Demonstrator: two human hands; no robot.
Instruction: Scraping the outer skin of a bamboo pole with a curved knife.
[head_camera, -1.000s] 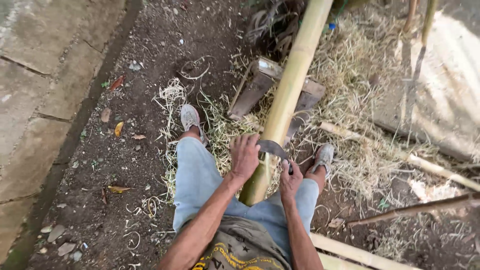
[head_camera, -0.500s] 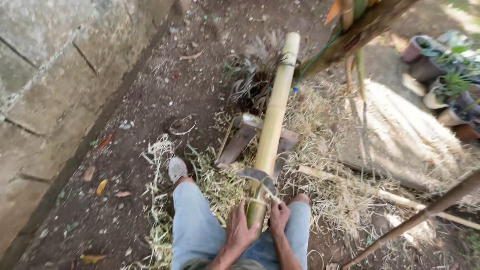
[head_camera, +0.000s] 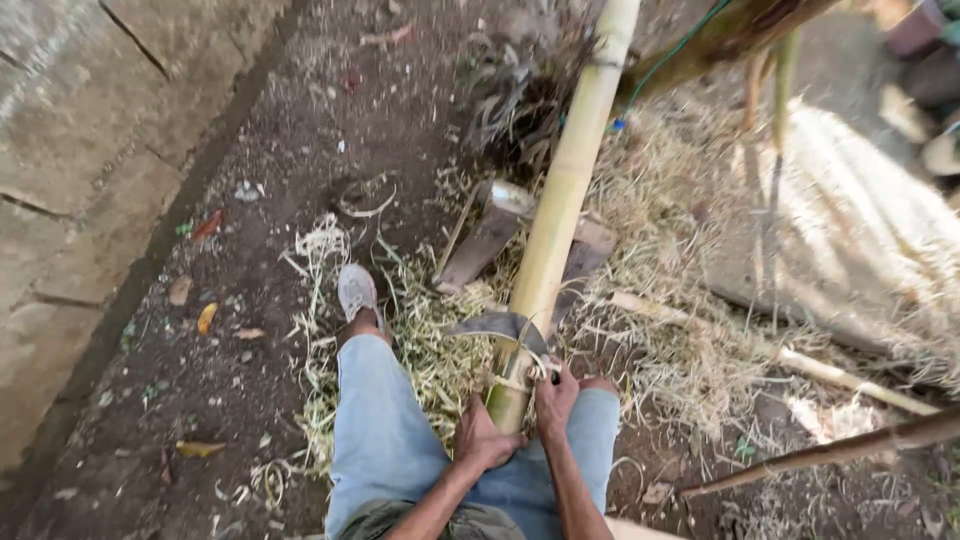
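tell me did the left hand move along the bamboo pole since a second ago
Yes. The left hand slid back toward the person, from beside the curved blade to the near end of the bamboo pole.

Showing pale yellow-green along the bamboo pole (head_camera: 565, 190), dull grey on the curved blade (head_camera: 497, 325). Wearing faded light-blue jeans (head_camera: 385, 430) and a grey shoe (head_camera: 356, 290) at ten o'clock from the blade.

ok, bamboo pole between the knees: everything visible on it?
The bamboo pole is long, straight and pale yellow-green, with node rings. It slants from between the person's legs out past the top of the picture, lying across a wooden block. The left hand grips its near end; the right hand holds a curved blade against it. Shavings lie beside it.
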